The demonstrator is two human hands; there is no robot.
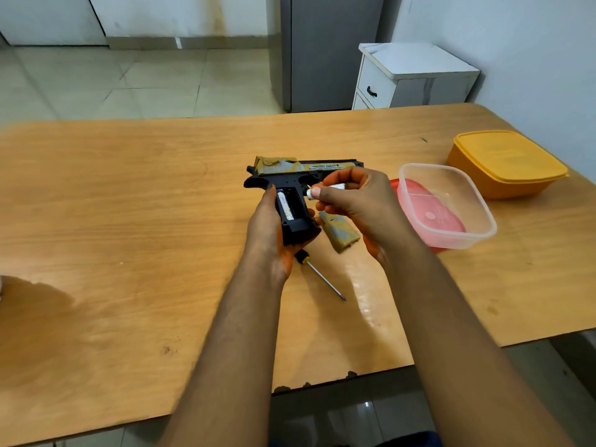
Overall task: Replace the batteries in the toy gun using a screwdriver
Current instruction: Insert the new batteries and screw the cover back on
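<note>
— What lies lowest in the frame?
— The screwdriver (321, 275) on the worktop (129, 221), below centre.
— And the hands?
— The left hand (274, 227) grips the toy gun (296, 188) by its open grip, one battery (285, 206) seated inside. The right hand (351, 201) pinches a second battery (325, 189), probably just clear of the gun.
— Further up?
— The camouflage cover (338, 232), then a clear tub (446, 204) and an orange box (506, 162) at right.

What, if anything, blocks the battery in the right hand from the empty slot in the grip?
Nothing visible. The cover lies off on the table, the compartment is open, one battery fills the left slot, and the slot beside it is bare. The right hand holds the second battery just beside it.
</note>
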